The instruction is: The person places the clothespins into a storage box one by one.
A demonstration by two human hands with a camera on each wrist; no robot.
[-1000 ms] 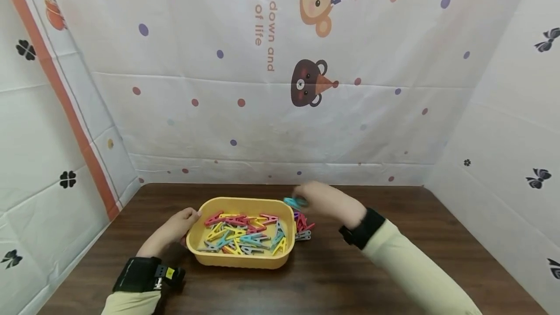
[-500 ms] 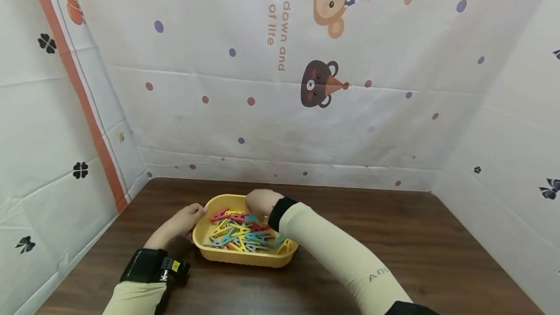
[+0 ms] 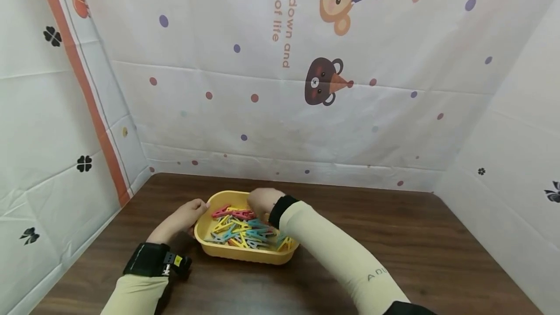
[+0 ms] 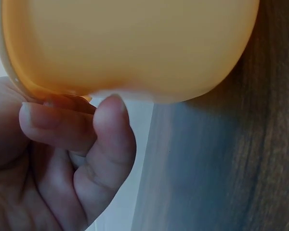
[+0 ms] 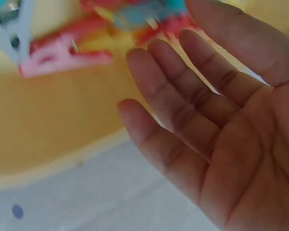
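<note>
A yellow plastic tub (image 3: 242,254) holds a heap of red, yellow, blue and grey clothespins (image 3: 236,230). At its left end my left hand (image 3: 185,218) grips the rim, with curled fingertips and thumb against the wall in the left wrist view. My right hand (image 3: 264,201) is over the tub's back right part. The right wrist view shows the right palm (image 5: 245,154) bare and the fingers loosely extended, holding nothing. Close by its fingertips lie a red clothespin (image 5: 62,57) and a blurred blue one (image 5: 139,14). My right forearm hides the tub's right end.
The tub stands on a dark brown wooden table (image 3: 380,222). A white printed cloth (image 3: 280,125) hangs behind it and along both sides. The right sleeve (image 3: 328,237) crosses the table just right of the tub.
My right hand has carried a blue clothespin from the tub's right side into the tub and let go. Several clothespins right of the tub are now hidden behind the sleeve. The left hand keeps its grip.
</note>
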